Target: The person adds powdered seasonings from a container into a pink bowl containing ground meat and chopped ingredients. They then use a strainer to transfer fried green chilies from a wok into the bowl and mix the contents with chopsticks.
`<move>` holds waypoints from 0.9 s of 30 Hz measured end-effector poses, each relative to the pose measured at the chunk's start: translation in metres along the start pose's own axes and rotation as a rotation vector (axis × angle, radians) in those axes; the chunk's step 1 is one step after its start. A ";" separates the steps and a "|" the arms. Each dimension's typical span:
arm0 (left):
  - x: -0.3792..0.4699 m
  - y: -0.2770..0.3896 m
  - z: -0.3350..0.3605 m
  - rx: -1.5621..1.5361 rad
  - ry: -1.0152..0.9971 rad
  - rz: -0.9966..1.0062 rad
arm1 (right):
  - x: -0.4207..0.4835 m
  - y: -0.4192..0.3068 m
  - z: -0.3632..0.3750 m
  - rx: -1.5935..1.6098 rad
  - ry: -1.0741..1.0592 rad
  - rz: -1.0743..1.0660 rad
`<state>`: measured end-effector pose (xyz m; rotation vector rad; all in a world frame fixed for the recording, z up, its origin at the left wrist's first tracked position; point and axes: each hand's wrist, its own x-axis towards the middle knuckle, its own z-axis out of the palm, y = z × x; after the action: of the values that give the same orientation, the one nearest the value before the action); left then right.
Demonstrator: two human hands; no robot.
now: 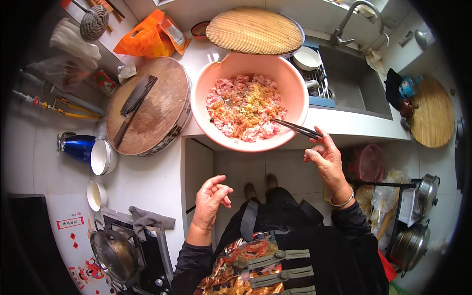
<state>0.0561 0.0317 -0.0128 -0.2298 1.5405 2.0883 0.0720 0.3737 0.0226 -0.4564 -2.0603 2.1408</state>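
A large pink plastic basin (249,142) stands at the counter's front edge. Inside it lies raw minced meat (228,121), topped with a yellowish-brown chopped seasoning and some dark liquid. Dark chopsticks (298,128) lean over the basin's right rim, tips in the meat. My right hand (324,158) is at their outer ends, the fingers by them and the thumb apart; how firmly it grips is unclear. My left hand (213,201) hovers below the basin, fingers loosely curled, holding nothing. A cleaver (138,97) rests on the round wooden chopping block (158,79) left of the basin.
Behind the basin sits a round slatted tray (254,31). The steel sink (354,84) with a faucet (343,25) is at the right. White bowls (101,156), a blue flask (77,147) and a lidded pan (114,256) on the stove stand at left.
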 end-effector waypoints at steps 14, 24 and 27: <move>0.061 0.036 0.060 -0.098 0.397 0.178 | 0.145 -0.047 0.010 -0.378 -0.435 -0.382; 0.110 0.107 0.051 1.584 0.576 0.662 | 0.162 -0.048 0.012 -0.533 -0.480 -0.384; 0.143 0.130 0.050 1.866 0.345 0.640 | 0.158 -0.045 0.016 -0.522 -0.465 -0.394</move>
<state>-0.1223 0.0952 0.0507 0.6742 3.2332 0.0936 -0.0868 0.4088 0.0479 0.4233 -2.6754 1.5701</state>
